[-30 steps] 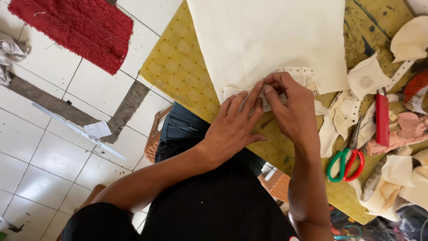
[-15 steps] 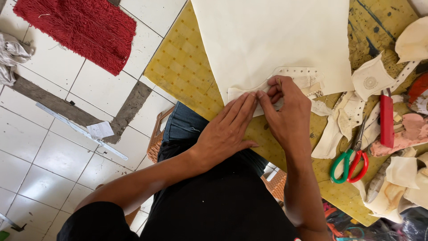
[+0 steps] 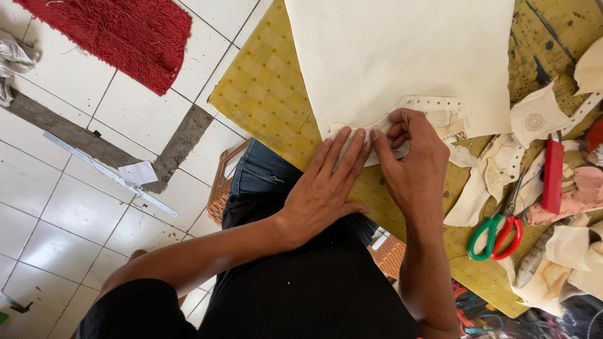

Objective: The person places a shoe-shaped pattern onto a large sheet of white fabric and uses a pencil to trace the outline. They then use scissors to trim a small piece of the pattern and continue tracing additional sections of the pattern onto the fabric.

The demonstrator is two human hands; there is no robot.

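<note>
The perforated strip (image 3: 419, 108) lies in the upper middle of the frame, along the lower edge of the big cream sheet (image 3: 402, 56) on the yellow tabletop (image 3: 264, 94); it looks thin, light and limp, a pale piece with a row of punched holes, so I judge it would curl or slide if not pinned down, and the holes could tear under a hard pull; best held flat near its end and edge, not lifted by the middle. My left hand (image 3: 326, 182) rests with fingers stretched out together and pressed flat, the tips on the strip's left end, just below the sheet's corner; my right hand (image 3: 414, 163) sits just to the right of it, touching it, fingers curled in and pinching the strip's edge, with something slim between thumb and forefinger that I cannot make out. Scissors (image 3: 499, 229) with green and red handles and a red-handled tool (image 3: 553, 176) lie among cream scraps (image 3: 483, 188) at the right, apart from both hands.
</note>
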